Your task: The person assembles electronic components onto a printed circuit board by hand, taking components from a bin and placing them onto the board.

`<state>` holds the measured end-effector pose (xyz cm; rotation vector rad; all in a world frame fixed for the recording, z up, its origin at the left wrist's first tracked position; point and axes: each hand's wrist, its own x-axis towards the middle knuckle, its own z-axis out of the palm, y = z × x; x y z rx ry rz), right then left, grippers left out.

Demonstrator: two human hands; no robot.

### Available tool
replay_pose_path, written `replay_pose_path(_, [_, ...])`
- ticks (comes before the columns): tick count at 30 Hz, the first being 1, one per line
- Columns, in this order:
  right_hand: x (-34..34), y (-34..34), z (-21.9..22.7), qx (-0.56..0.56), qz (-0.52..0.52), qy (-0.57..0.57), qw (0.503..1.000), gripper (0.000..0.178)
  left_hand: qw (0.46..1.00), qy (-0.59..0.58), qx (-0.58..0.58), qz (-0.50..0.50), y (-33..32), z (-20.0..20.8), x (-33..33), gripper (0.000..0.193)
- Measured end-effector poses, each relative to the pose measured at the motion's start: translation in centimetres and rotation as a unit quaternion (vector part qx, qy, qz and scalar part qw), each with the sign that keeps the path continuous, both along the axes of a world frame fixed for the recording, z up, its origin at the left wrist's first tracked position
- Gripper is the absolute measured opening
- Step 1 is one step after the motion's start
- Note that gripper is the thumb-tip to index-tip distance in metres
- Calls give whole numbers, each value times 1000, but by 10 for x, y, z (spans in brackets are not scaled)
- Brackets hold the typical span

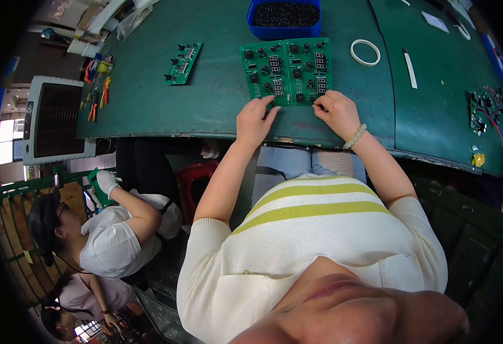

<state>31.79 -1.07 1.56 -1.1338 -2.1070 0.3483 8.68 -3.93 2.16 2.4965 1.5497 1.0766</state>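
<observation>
A green circuit board panel [286, 71] lies on the table before me, carrying digit displays, black buttons and small parts. At its lower edge, my left hand [255, 119] has thumb and index finger bent around the board's rim, with a small gap between their tips. My right hand [338, 112], with a beaded bracelet on the wrist, is closed in a pinch at the lower right corner; whatever its fingertips hold is too small to make out. Just beyond the panel stands a blue bin [284, 33] filled with small black pieces.
A smaller circuit board [183, 63] lies left of the panel. Pliers [105, 90] and other hand tools are at the left edge. Right of the panel are a tape roll [365, 52], a white strip [410, 69] and a wired board [486, 112]. A gloved co-worker [113, 235] sits at left.
</observation>
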Motion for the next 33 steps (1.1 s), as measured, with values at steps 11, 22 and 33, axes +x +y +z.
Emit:
replay_pose_path(11, [2, -1, -1, -38, 4, 2, 999, 7, 976, -85, -179, 86, 1, 2, -13, 47])
replay_pose_path(22, [20, 9, 2, -294, -9, 337, 894, 14, 969, -124, -170, 129, -1, -4, -24, 46])
replay_pose_path(33, [45, 31, -16, -365, 32, 515, 775, 19, 988, -127, -51, 66, -26, -1, -37, 37])
